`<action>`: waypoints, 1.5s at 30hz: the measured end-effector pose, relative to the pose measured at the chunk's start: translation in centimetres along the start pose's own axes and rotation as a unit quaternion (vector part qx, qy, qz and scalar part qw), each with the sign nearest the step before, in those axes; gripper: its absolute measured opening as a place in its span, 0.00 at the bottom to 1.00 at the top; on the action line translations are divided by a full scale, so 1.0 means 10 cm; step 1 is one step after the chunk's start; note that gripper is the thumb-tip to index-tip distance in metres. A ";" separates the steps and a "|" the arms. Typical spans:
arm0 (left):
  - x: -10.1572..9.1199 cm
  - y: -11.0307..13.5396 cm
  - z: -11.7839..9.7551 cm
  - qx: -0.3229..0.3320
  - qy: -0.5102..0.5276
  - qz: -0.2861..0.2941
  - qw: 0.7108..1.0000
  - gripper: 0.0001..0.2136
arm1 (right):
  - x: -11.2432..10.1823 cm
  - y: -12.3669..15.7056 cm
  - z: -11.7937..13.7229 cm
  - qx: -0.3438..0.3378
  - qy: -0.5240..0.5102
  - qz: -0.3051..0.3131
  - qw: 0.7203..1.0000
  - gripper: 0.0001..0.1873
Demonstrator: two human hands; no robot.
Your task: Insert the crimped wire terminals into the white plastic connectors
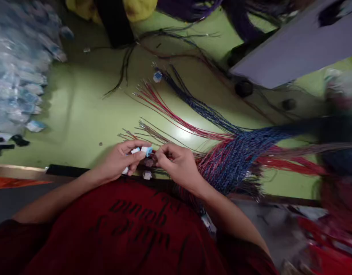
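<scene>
Near the table's front edge, my left hand (126,158) is closed on a small white and blue connector (146,151), pinched between thumb and finger. More white connector pieces show among its fingers. Just to the right, my right hand (176,162) pinches a thin wire close to the connector's blue face; the wire's tip is too small to make out. Two connectors, one dark (148,162) and one whitish (147,175), lie below the gap between my hands. Red wires (176,118), brown wires (153,131) and blue-black wires (204,110) fan out beyond my hands.
A thick wire bundle (236,160) lies at my right along the front edge. Bagged connectors (18,72) are heaped at left. A pale lilac panel (296,46) stands at the back right. Another connector (157,76) sits by the blue wire ends. Loose dark wires (126,65) cross the back.
</scene>
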State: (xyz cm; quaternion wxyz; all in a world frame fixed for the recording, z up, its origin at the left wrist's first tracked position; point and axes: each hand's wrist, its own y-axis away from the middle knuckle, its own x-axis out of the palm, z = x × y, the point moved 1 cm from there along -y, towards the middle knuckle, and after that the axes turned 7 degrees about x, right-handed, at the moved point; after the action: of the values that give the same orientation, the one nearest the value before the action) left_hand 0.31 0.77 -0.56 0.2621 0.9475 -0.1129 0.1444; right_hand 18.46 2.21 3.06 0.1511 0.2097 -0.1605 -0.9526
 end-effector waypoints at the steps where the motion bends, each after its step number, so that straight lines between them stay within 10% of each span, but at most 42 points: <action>1: 0.00 0.00 0.00 0.002 -0.013 -0.002 1.000 0.17 | 0.00 -0.01 -0.01 0.012 -0.013 0.004 1.000 0.06; 33: 0.07 0.00 -0.13 0.023 -0.141 -0.019 0.990 0.16 | 0.13 -0.02 -0.12 0.044 -0.148 0.071 0.985 0.06; 45: 0.17 -0.02 -0.20 0.008 -0.132 -0.032 0.991 0.14 | -0.21 -0.17 -0.15 -0.017 0.047 -0.004 0.999 0.07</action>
State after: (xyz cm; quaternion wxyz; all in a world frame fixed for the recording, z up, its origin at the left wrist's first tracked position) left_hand 1.51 1.80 1.55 0.2414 0.9636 -0.1147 0.0109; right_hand 20.60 4.15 1.89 0.1581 0.2526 -0.1359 -0.9448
